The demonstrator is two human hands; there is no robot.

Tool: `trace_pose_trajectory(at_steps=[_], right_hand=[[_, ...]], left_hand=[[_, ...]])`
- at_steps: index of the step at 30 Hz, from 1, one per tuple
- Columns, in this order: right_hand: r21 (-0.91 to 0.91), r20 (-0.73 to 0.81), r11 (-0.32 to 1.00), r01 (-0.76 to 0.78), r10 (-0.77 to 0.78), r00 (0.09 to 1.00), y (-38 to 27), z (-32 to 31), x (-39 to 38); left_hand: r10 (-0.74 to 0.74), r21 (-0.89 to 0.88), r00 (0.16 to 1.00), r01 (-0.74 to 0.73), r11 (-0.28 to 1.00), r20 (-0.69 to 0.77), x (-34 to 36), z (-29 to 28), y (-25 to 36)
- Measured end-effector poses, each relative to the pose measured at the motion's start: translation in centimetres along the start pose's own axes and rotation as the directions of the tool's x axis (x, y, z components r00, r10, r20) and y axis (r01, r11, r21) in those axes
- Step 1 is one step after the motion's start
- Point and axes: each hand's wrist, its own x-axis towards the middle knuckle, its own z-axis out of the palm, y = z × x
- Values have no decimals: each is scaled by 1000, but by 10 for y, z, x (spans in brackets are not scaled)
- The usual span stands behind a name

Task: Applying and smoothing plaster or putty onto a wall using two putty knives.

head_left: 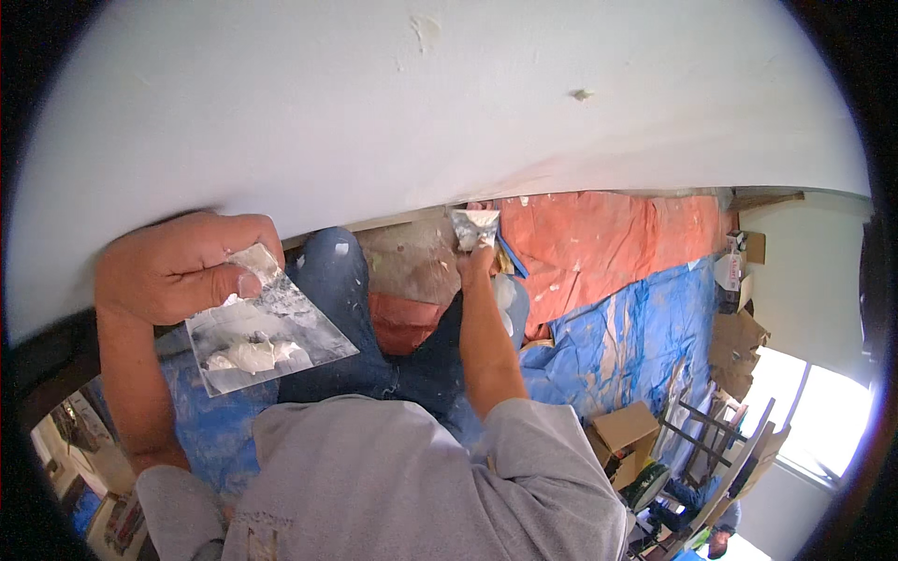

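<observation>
Wears a grey T-shirt (402, 467) at 6 o'clock of the view, with white-stained blue jeans (337, 299) just beyond it, knees bent and parted. At 9 o'clock, clasps a flat rectangular plate (313, 338) in the left hand (192, 266), pressing the thumb onto its upper face. Carries thick white paste (253, 356) on that plate, heaped toward the edge nearest the body and smeared thinner elsewhere. Has the left knuckles right beside the wall (468, 122); cannot tell whether touching it. Stretches the right arm out almost to the middle of the view and, in the right hand (479, 260), grips a small scraper (475, 229) bearing more of the paste; cannot tell how the fingers wrap it. Holds that scraper near the foot of the wall, spanning 10 to 2 o'clock and marked with a raised white dab (582, 94) at 1. Farther out, has an orange sheet (608, 238) toward 3 o'clock, meeting a creased blue sheet (622, 323) toward 4. Past these, has an open cardboard box (625, 426) at 4 o'clock, then another person (722, 538) between 4 and 5, partly hidden, and a bright window (823, 411) near 4.
</observation>
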Motion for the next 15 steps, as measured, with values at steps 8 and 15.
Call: trace_pose_trajectory(at_steps=[8,15], right_hand=[[778,267,381,-500,519,812,-129,55,-35],[403,13,864,-303,326,945,-106,-19,64]], left_hand=[[-238,-49,971,237,970,-21,-11,4,11],[101,61,993,-105,993,59,7,-5,1]])
